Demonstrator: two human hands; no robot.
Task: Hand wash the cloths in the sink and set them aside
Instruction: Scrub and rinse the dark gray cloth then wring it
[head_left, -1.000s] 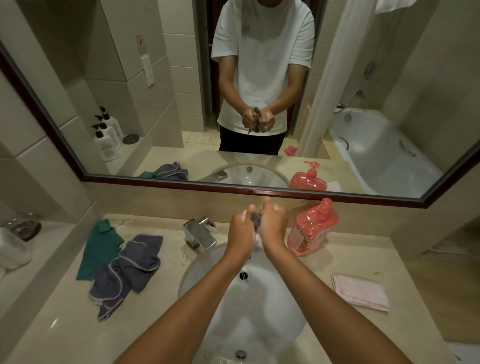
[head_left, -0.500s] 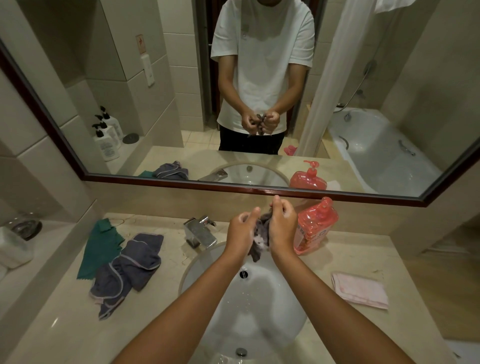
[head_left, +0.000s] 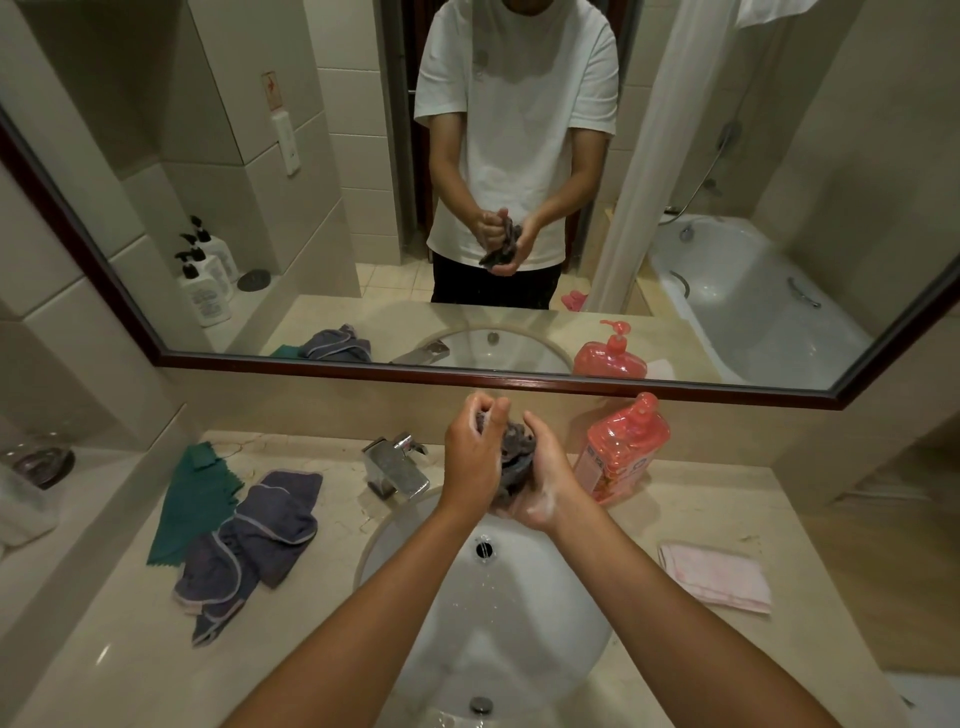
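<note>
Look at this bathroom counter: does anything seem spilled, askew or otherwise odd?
Nothing is damaged. The purple cloth lies crumpled, overlapping the green cloth left of the sink, while the pink cloth on the right lies neatly folded. Both hands, left hand and right hand, grip a soapy dark cloth over the basin.

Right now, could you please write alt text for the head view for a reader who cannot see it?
A person's left hand and right hand grip a soapy dark cloth above a white sink. A green cloth and purple cloth lie left, a pink cloth right.
</note>
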